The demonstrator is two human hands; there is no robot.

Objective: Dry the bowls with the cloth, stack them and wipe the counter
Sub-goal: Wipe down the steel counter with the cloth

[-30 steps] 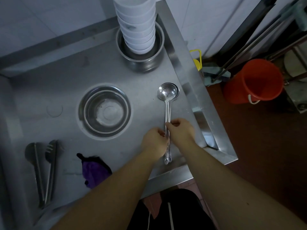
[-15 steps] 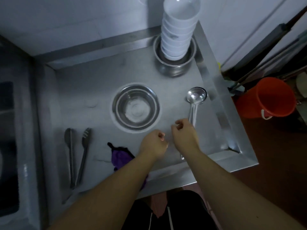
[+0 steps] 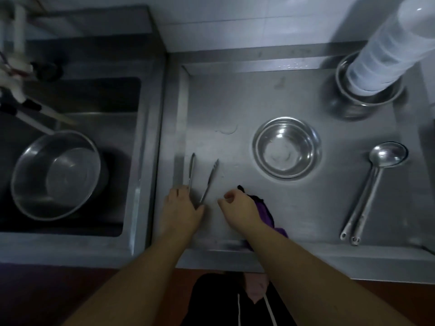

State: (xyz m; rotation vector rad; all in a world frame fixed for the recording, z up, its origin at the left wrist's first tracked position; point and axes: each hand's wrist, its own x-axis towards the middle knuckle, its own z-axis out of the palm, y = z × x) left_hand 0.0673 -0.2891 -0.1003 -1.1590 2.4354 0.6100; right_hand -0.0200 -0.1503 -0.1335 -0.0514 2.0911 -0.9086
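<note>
A: On near counter (image 3: 306, 208): left hand (image 3: 181, 210) gripping tongs (image 3: 203, 180) at hinge end. Right hand (image 3: 237, 208)?
B: Loosely curled, holding nothing, over purple cloth (image 3: 266, 210). Steel bowl (image 3: 287, 148) right of tongs; white bowl stack (image 3: 386, 52) far right.

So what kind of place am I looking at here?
Probably a commercial or canteen kitchen's washing-up area: a stainless steel counter beside a deep sink, a tall stack of white bowls, and long ladles and tongs lying on the counter.
</note>
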